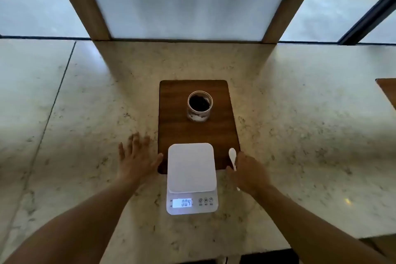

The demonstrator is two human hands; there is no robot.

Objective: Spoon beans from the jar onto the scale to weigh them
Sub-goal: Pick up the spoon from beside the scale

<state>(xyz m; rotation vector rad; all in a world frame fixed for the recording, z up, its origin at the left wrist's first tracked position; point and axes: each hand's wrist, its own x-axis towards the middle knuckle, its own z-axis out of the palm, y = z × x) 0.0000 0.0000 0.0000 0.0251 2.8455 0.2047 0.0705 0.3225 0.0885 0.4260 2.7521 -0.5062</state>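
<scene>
An open glass jar (200, 106) of dark beans stands upright on a brown wooden board (177, 130). A white digital scale (191, 169) lies partly on the board's near edge, its platform bare and its display reading 0.04. My right hand (249, 172) is closed around the handle of a white plastic spoon (232, 155), just right of the scale, with the bowl pointing away from me. My left hand (137, 157) is spread flat over the counter, left of the scale, holding nothing.
The marble counter (85, 124) runs wide to both sides. A wooden-framed frosted panel (184, 0) stands at the back. The corner of another wooden board (387, 90) shows at the far right. The counter's front edge is near my elbows.
</scene>
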